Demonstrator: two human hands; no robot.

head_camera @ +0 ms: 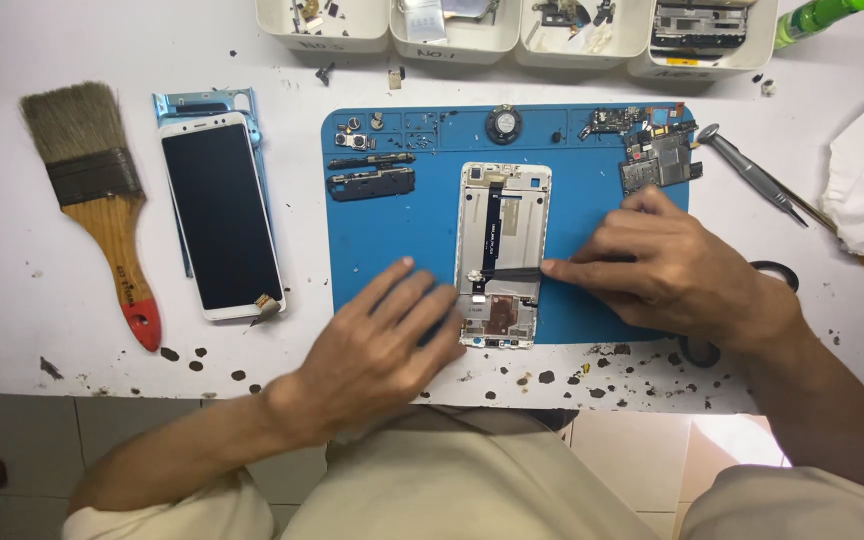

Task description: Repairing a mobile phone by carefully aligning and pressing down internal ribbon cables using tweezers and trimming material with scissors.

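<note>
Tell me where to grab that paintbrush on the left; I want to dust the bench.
Grip the paintbrush by its bare wooden handle, coming from above. It lies flat with the bristles pointing away and the red tip towards the table edge, apart from the phone screen beside it.

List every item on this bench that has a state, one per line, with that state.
Phone frame: opened, flat on blue mat, ribbon cable exposed.
Left hand: open, flat, touching the frame's lower left corner.
Right hand: fingertips pressing a dark strip across the frame.
Screen panel: detached, dark, face up.
Circuit board: removed, on mat.
Paintbrush: lying idle.
Tweezers: lying unused.
</note>
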